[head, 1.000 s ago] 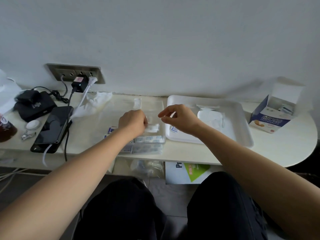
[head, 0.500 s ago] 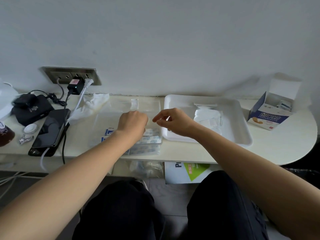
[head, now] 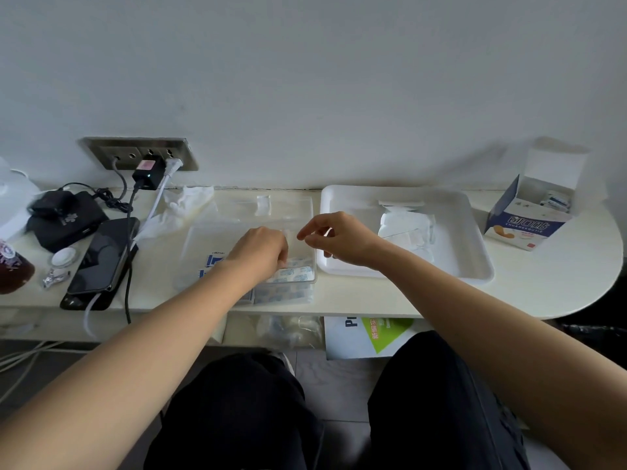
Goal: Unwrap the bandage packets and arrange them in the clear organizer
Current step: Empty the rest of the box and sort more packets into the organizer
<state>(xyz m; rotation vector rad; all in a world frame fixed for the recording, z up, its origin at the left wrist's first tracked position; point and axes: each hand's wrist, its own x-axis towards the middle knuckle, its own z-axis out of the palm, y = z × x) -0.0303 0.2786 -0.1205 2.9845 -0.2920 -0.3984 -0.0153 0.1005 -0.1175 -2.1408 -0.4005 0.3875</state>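
The clear organizer (head: 314,266) stands at the middle of the shelf, with several blue-printed bandages (head: 296,273) lying in its near right part. My left hand (head: 260,250) hovers over it, fingers curled round one end of a small pale bandage packet (head: 290,236). My right hand (head: 339,239) is just to the right, above the organizer's right edge, thumb and forefinger pinched at the packet's other end. The packet is thin and mostly hidden by my fingers.
A white tray (head: 475,252) on the right holds a heap of torn white wrappers (head: 407,228). An open blue bandage box (head: 527,218) stands at the far right. At the left lie a phone (head: 101,256), a black pouch (head: 64,222), cables and a crumpled tissue (head: 183,205).
My right hand has moved left, from over the tray's edge to the organizer's right edge, closing on my left hand. My left hand stays over the organizer.
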